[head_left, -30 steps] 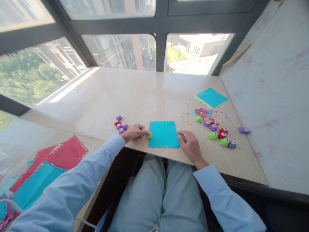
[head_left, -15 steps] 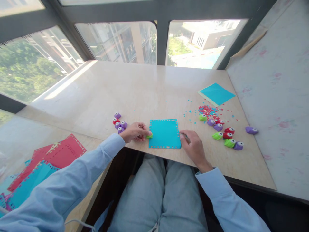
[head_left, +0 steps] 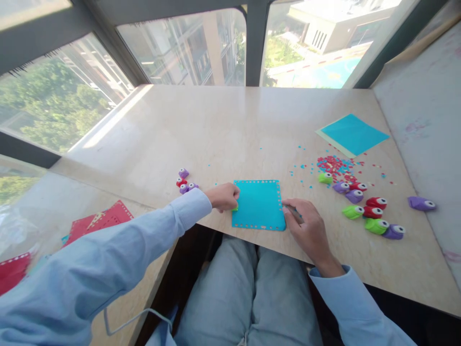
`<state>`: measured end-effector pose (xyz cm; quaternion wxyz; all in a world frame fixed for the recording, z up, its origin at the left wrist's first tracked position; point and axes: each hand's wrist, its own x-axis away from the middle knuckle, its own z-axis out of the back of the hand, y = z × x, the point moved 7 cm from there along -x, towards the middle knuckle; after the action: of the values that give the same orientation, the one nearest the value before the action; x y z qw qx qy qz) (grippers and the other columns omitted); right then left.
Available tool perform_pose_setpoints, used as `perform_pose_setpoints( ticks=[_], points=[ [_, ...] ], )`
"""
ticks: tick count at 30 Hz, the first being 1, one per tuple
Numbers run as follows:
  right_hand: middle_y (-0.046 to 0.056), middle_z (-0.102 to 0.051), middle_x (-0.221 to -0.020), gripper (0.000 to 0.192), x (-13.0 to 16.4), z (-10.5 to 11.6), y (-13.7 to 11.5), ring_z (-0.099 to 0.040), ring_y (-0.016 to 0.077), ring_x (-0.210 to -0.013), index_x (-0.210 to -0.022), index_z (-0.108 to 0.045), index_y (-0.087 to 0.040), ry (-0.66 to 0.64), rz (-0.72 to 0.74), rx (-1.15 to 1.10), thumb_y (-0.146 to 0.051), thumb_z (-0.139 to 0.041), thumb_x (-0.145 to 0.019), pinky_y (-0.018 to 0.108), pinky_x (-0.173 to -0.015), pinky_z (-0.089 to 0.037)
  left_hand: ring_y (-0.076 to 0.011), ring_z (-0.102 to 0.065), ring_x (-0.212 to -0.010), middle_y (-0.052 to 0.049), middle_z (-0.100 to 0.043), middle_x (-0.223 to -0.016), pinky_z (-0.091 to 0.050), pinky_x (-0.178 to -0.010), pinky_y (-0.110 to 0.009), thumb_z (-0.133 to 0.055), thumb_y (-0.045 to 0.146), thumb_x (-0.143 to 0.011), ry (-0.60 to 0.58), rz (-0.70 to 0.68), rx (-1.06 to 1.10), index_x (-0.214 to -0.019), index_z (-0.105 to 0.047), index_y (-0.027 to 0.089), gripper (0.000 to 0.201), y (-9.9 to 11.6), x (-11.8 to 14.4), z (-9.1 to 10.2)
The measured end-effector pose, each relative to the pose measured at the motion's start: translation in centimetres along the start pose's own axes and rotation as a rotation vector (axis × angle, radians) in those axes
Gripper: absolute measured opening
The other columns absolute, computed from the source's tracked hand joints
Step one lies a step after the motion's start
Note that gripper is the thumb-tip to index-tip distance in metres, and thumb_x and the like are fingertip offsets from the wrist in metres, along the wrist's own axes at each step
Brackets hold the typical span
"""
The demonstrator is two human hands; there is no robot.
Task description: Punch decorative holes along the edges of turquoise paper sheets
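Note:
A square blue paper sheet lies at the table's front edge, with small holes punched along its top, right and bottom edges. My left hand is closed in a fist over a green craft punch at the sheet's left edge; most of the punch is hidden beneath the fingers. At the opposite side, my right hand pinches the sheet's right edge between thumb and fingers. Beyond my left wrist sit several purple and red craft punches, partly covered by the sleeve.
Several green, purple and red punches stand at the right, near a heap of red and blue paper bits. Behind them lie blue and pale sheets. Punched red sheets rest at the left. Windows border the table's far side.
My left hand has turned over from a side grip into a fist on top of the green punch. My right hand stays at the sheet's right edge. The camera view has shifted.

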<state>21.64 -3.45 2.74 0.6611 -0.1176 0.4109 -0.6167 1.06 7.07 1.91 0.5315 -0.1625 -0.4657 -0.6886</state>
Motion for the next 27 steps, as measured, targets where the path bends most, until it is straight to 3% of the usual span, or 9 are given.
perform_pose_setpoints(
  ticks=[6, 13, 27],
  points=[
    [0.009, -0.072, -0.1, 0.019, 0.0, 0.16, 0.1, -0.065, 0.0265, -0.096, -0.104, -0.068, -0.021, 0.03, -0.008, -0.03, -0.026, -0.054, -0.092, 0.045, -0.089, -0.052, -0.0097, -0.042, -0.045, 0.007, -0.031, -0.046, -0.047, -0.043, -0.023, -0.055, 0.001, -0.07, -0.037, 0.048, 0.054, -0.054, -0.035, 0.019, 0.031, -0.12, 0.16, -0.04],
    [0.01, -0.072, -0.102, 0.019, 0.0, 0.22, 0.24, -0.065, 0.0267, -0.097, -0.106, -0.068, -0.022, 0.056, -0.031, -0.051, -0.027, -0.055, -0.092, 0.046, -0.089, -0.052, -0.0094, -0.04, -0.046, 0.008, -0.031, -0.046, -0.046, -0.042, -0.022, -0.057, 0.001, -0.069, 0.012, 0.061, 0.074, -0.056, -0.032, 0.02, 0.034, -0.3, 0.24, -0.06],
    [0.009, -0.073, -0.102, 0.02, -0.03, -0.08, 0.34, -0.065, 0.0265, -0.098, -0.106, -0.068, -0.021, 0.025, -0.025, -0.067, -0.027, -0.055, -0.092, 0.046, -0.09, -0.05, -0.0081, -0.04, -0.048, 0.008, -0.03, -0.049, -0.052, -0.045, -0.022, -0.056, -0.002, -0.069, -0.025, 0.167, 0.122, -0.056, -0.029, 0.019, 0.036, -0.43, 0.45, -0.19]
  ],
)
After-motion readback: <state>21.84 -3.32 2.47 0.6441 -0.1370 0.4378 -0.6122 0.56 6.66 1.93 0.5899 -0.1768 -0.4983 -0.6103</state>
